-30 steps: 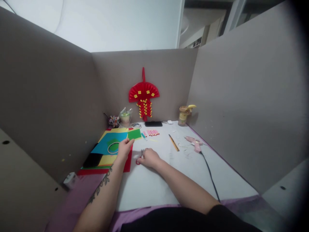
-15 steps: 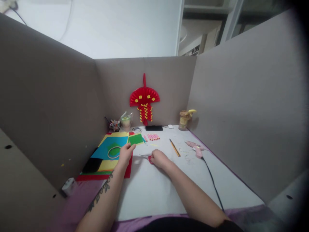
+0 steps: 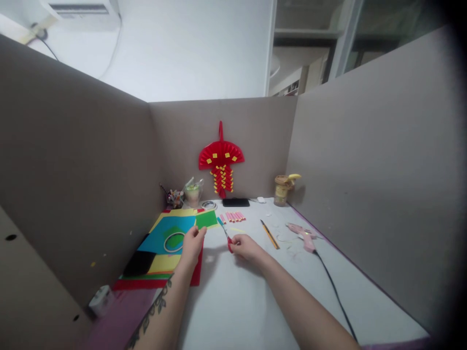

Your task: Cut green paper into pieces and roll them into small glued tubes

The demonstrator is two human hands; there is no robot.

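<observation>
My right hand [image 3: 246, 247] is closed around the red handles of a pair of scissors [image 3: 229, 244], whose blades point up and away over the white table. My left hand [image 3: 192, 243] hovers by the right edge of the coloured paper stack, thumb and fingers pinched together; anything between them is too small to make out. Just beyond the hands lie a green paper square [image 3: 206, 218] and a row of small pink rolls [image 3: 235, 217]. A blue strip [image 3: 220, 221] appears near the scissor tips.
At left, blue paper [image 3: 156, 238] tops the stack, with a ring [image 3: 166, 243] on it. An orange craft knife [image 3: 270, 235] and pink glue gun [image 3: 306, 237] with a black cord lie right. Behind are a phone [image 3: 236, 202], lidded cup [image 3: 280, 192] and red paper hanging [image 3: 221, 158].
My right hand has turned the scissors so that the blades point away instead of left. The view has tilted up slightly. My left hand stays pinched in much the same place.
</observation>
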